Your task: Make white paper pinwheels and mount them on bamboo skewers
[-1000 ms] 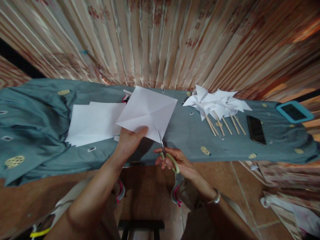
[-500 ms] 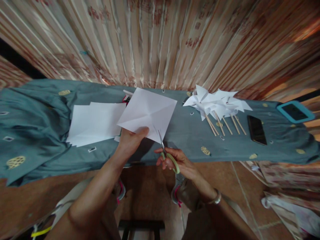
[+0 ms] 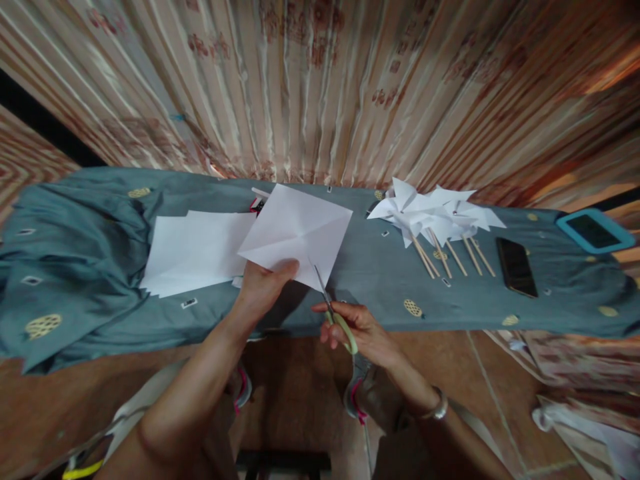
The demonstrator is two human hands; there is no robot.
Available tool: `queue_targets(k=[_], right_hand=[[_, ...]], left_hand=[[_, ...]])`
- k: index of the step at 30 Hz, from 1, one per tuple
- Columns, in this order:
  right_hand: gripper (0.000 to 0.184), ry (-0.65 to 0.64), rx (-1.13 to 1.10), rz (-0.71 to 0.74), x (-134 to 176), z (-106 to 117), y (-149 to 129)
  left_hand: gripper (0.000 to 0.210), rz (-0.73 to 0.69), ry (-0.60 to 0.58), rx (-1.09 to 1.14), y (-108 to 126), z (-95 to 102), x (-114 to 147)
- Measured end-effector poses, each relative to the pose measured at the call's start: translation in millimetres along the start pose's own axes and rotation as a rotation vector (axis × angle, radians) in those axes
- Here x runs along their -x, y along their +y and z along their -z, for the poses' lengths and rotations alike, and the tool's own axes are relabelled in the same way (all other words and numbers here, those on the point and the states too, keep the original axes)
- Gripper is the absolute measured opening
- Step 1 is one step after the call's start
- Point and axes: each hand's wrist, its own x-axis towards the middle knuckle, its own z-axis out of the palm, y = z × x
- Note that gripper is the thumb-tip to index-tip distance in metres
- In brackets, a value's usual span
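My left hand (image 3: 267, 287) pinches a white square sheet of paper (image 3: 295, 223) by its near edge, thumb on top and fingers hidden underneath. Creases cross at the middle of the sheet. In my right hand (image 3: 357, 327) is a pair of scissors (image 3: 340, 325) with light green handles. Their blades lie at the sheet's near corner, along the crease that runs toward the middle. To the left, a stack of white paper (image 3: 200, 250) rests on the cloth, partly behind the held sheet.
Several white paper pinwheels (image 3: 435, 210) on wooden sticks lie to the right. Beyond them are a black phone (image 3: 517, 267) and a blue-framed tablet (image 3: 595, 231). A blue-green cloth (image 3: 370, 293) covers the narrow table. A pleated curtain (image 3: 310, 87) hangs along its far side.
The scissor blades look more closed on the paper than before. My right hand has shifted slightly, while the left keeps its hold on the sheet. The whole view has dropped a little.
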Motion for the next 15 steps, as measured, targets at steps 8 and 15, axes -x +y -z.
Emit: queue_targets(k=[8,15], right_hand=[[0.051,0.022,-0.023,-0.047,-0.7,-2.0,0.1],[0.053,0.038,-0.066,-0.066,-3.1,-2.3,3.9]], left_hand=[[0.04,0.002,-0.006,0.019,-1.3,0.9,0.7],[0.041,0.022,-0.014,-0.001,-2.9,2.7,-0.4]])
